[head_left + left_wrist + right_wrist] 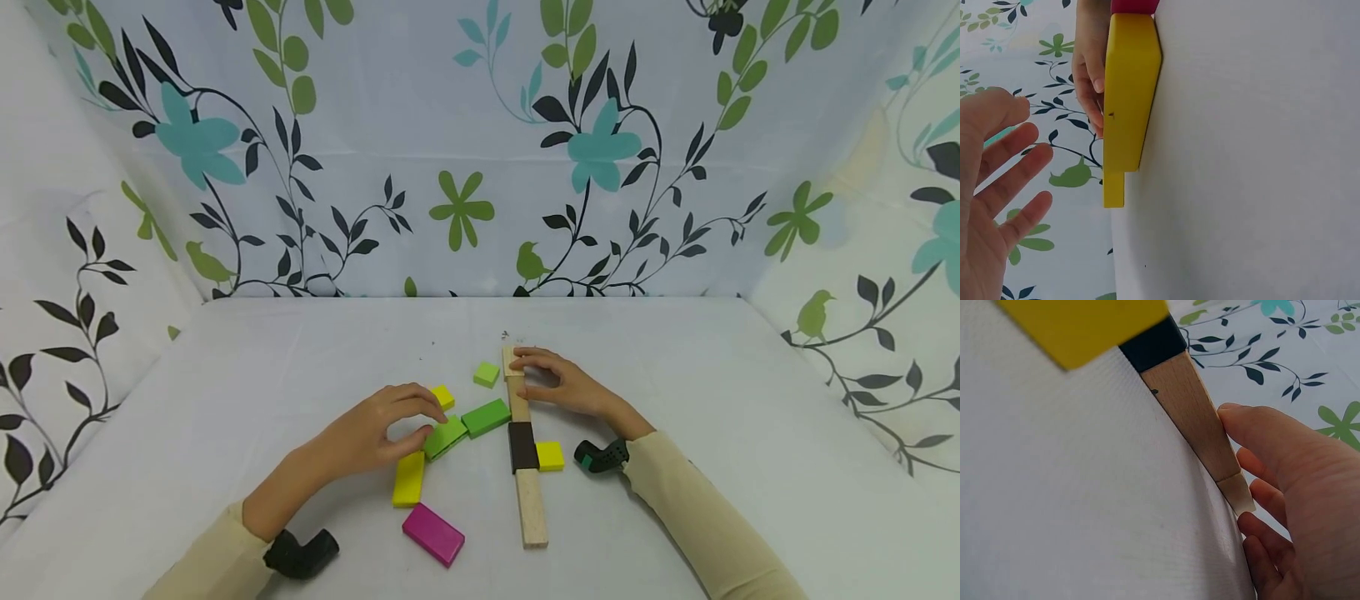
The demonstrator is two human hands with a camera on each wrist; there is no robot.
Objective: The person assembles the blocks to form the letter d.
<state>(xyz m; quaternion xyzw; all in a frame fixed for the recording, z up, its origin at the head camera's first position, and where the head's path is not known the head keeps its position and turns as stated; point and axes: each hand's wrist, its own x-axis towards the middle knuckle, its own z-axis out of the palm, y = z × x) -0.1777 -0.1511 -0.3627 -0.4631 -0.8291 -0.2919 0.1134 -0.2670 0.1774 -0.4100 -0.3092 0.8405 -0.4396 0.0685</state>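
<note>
My left hand (393,421) hovers over a light green block (446,439), thumb and fingertips near its edges. In the left wrist view its fingers are spread with nothing between them, beside a yellow block (1130,94). My right hand (566,383) is at the far end of a straight row of blocks. Its fingertips lie over the pale wooden end block (510,354), and the thumb is against the side of the tan wooden block (1194,419). A dark block (522,446) and a nearer wooden block (532,508) continue the row.
Beside the dark block sits a small yellow block (551,456). Another green block (486,418) angles toward the row, and a small lime block (487,374) lies farther back. Nearer are a standing yellow block (408,479) and a magenta block (435,534). Patterned cloth (360,150) walls the white table.
</note>
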